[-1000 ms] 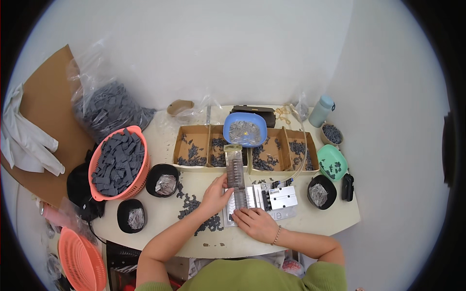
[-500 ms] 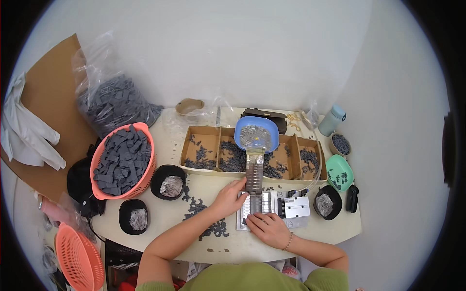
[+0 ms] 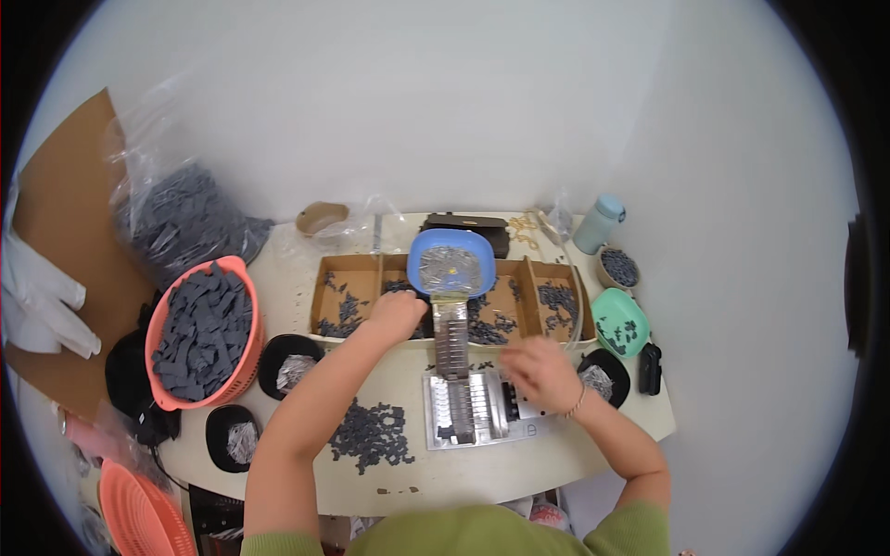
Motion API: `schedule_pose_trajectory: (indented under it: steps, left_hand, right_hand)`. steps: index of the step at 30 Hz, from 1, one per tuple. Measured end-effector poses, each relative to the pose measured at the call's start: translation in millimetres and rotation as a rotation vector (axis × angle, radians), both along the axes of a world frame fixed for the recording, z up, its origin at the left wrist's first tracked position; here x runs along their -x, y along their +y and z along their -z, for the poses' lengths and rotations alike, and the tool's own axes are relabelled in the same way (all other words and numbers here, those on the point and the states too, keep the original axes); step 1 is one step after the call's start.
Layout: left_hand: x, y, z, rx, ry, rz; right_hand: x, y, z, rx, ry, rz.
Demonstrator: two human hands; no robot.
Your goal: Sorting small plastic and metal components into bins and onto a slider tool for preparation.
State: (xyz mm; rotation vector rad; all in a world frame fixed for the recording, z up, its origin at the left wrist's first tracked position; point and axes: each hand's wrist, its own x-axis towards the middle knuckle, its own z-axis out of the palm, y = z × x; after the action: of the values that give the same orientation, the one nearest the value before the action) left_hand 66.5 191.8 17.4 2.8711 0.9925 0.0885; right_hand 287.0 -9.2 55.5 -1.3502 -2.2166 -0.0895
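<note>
At the divided carton (image 3: 362,272), the left hand (image 3: 399,315) should avoid nudging the blue bowl (image 3: 425,244); I cannot tell its or the right hand's (image 3: 545,372) grip.

In front of the metal fixture (image 3: 482,417), a strip of bench (image 3: 519,474) offers a low path sideways. Left of the fixture, loose grey pieces (image 3: 371,435) leave only a narrow gap beside it; farther left, the left forearm (image 3: 306,408) slants across. Behind it, the ribbed clear tube (image 3: 451,343) and blue tray (image 3: 451,238) bar the straight way. Behind and left of it, the left hand (image 3: 399,317) takes up room over the divided box (image 3: 362,272). Right of it, the right hand (image 3: 544,372) and a black bowl (image 3: 622,372) obstruct passage.
</note>
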Motion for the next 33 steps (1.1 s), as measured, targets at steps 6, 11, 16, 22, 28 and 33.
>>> schedule_pose_trajectory:
  steps: [6,11,16,22,28,33]
  left_hand:
    - [-2,2,0,-0.053,0.057,0.026]
    - [12,-9,-4,-0.137,-0.288,0.073]
    - [20,-35,-28,0.145,-0.434,0.012]
    - [36,-123,-9,0.864,-0.582,-0.069]
    - [45,-171,16,0.472,-0.592,-0.055]
    - [52,-187,19,-0.03,-0.468,0.132]
  right_hand:
    - [-58,65,-12,-0.079,-0.188,0.297]
    - [-58,115,7,-0.085,-0.573,0.37]
    - [-42,140,16,0.24,-0.9,0.425]
    - [-35,147,34,0.212,-0.887,0.483]
    - [-26,101,2,0.116,-0.517,0.442]
    - [14,32,-4,0.404,0.298,-0.052]
